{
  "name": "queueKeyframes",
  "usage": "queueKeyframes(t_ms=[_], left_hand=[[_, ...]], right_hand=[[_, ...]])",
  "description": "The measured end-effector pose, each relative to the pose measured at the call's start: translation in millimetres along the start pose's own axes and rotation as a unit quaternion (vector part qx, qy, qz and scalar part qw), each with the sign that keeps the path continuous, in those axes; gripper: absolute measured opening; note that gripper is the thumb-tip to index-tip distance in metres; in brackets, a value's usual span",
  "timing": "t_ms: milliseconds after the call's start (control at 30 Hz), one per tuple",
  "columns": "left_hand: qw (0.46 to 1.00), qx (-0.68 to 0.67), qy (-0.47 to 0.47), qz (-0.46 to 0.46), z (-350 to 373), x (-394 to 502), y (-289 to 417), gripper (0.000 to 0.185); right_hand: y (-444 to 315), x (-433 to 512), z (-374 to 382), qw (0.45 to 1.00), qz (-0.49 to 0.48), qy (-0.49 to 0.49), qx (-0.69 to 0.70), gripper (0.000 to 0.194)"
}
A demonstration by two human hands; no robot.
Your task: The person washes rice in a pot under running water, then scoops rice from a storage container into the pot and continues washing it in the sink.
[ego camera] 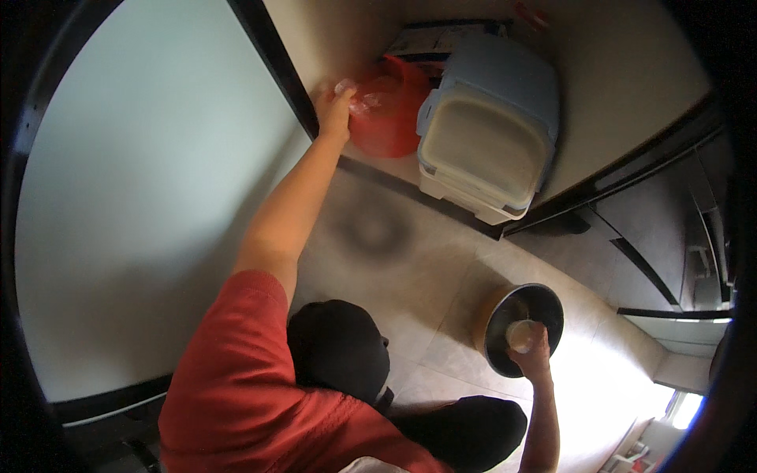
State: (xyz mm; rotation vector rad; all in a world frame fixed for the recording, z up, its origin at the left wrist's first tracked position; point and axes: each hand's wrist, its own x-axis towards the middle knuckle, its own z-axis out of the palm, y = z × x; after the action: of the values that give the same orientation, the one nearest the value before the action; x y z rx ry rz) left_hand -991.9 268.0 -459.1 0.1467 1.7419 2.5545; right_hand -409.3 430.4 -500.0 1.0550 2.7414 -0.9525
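My left hand (336,115) reaches into an open cabinet and grips the gathered top of a red plastic bag (387,115). Beside the bag stands a storage bin (485,148) with a blue-grey top and a pale translucent lid, which looks closed. My right hand (532,353) holds a small, pale round cup or container (521,336) over the mouth of a dark-lined round pot (497,322) on the tiled floor. What lies inside the pot and the cup is too blurred to tell.
A large pale cabinet door (148,177) with a dark frame stands open at the left. Printed packaging (443,40) lies behind the bin. Dark glossy cabinet fronts (644,219) line the right. My knees (340,349) are near the pot.
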Motion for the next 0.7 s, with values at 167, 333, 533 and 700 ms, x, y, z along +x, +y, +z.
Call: queueKeyframes(t_ms=[167,333,533,700], left_hand=[[0.933,-0.282,-0.107,-0.195,-10.8,-16.0,14.0,0.012],[0.933,-0.232,-0.198,-0.192,-16.6,-59.4,23.0,0.033],[0.953,-0.102,-0.255,-0.125,-43.6,-79.0,52.2,0.052],[0.979,-0.111,-0.154,-0.072,-58.6,-75.5,28.0,0.045]], right_hand=[[-98.1,-4.3,-68.8,0.998,-0.028,-0.060,0.002,0.088],[-150.6,17.2,-62.2,0.981,-0.133,-0.119,0.071,0.086],[-251.0,98.7,-39.0,0.949,-0.206,-0.172,0.165,0.087],[-342.3,195.3,5.6,0.890,-0.305,-0.171,0.293,0.081]])
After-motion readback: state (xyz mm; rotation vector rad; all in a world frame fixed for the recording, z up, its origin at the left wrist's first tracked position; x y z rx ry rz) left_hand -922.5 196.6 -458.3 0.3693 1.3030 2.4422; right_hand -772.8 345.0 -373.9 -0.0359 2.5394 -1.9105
